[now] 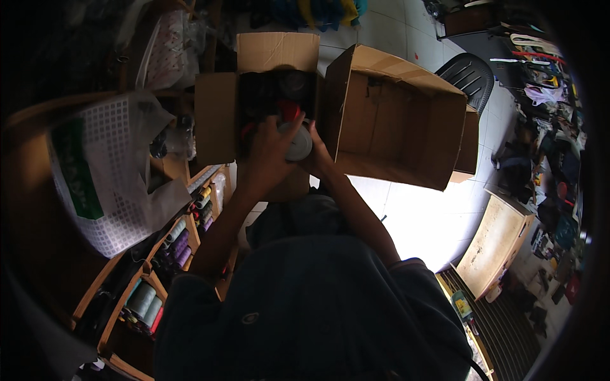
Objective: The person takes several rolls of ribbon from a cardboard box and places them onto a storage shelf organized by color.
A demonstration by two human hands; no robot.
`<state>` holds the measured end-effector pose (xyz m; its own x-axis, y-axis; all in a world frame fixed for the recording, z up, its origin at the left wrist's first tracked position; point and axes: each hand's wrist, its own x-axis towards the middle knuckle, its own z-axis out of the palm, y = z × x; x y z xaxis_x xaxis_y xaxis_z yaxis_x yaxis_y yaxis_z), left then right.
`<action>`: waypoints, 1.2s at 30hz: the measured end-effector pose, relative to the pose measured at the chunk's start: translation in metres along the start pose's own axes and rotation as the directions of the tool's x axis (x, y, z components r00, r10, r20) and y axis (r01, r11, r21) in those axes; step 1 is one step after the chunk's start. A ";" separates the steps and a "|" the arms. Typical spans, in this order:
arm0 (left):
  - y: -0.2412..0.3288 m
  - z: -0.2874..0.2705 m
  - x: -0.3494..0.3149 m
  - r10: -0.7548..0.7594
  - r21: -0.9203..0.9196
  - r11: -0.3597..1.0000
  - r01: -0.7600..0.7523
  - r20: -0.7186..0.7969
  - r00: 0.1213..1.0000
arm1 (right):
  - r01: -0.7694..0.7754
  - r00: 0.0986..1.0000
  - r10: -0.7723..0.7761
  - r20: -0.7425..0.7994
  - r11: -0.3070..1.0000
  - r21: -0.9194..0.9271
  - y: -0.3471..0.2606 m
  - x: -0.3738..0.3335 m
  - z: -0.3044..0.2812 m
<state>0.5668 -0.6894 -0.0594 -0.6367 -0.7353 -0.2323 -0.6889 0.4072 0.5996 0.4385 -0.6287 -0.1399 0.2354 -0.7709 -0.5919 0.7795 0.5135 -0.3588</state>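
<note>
Over an open cardboard box (216,117) in front of me, both my hands are around a round grey thread spool (298,145), its flat end facing up. My left hand (270,149) grips its left side, with fingers reaching across its far edge. Against the right side presses my right hand (318,152); part of its fingers is hidden. Just beyond the spool, a bright red spool-like thing (288,110) shows inside the box. Other dark round things lie deeper in there, too dim to make out.
A larger open cardboard box (394,136) stands at the right, before a black chair (467,76). Left are a white patterned plastic bag (121,165) and wooden shelves holding several thread spools (145,303). A wooden board (492,244) lies lower right; clutter lines the far right.
</note>
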 end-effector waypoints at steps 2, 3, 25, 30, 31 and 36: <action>0.004 -0.001 0.000 0.020 0.009 1.000 -0.020 -0.013 1.000 | -0.014 1.000 0.014 -0.021 1.000 0.011 -0.003 -0.005 -0.005; 0.006 -0.003 0.000 0.049 -0.001 0.999 -0.049 -0.015 0.999 | -0.027 0.999 0.028 -0.043 0.999 0.040 -0.005 -0.006 -0.008; -0.193 0.083 0.128 -0.121 0.192 0.971 0.145 -0.129 0.984 | 0.050 0.997 -0.042 -0.062 0.991 0.126 -0.003 -0.005 -0.049; -0.219 0.089 0.129 -0.044 0.109 0.993 0.056 -0.104 0.994 | 0.053 0.998 -0.049 -0.038 0.991 0.119 -0.003 -0.001 -0.055; -0.232 0.096 0.127 -0.010 0.090 0.996 0.022 -0.125 0.992 | 0.045 0.999 -0.041 -0.035 0.992 0.122 -0.002 0.000 -0.057; -0.254 0.094 0.128 0.089 0.089 0.992 -0.091 0.034 0.995 | 0.029 0.999 -0.024 -0.045 0.991 0.132 -0.005 -0.003 -0.050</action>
<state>0.6281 -0.8360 -0.3132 -0.7068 -0.6773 -0.2042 -0.6560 0.5194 0.5476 0.4044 -0.6102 -0.1724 0.1907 -0.7652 -0.6149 0.8559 0.4364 -0.2776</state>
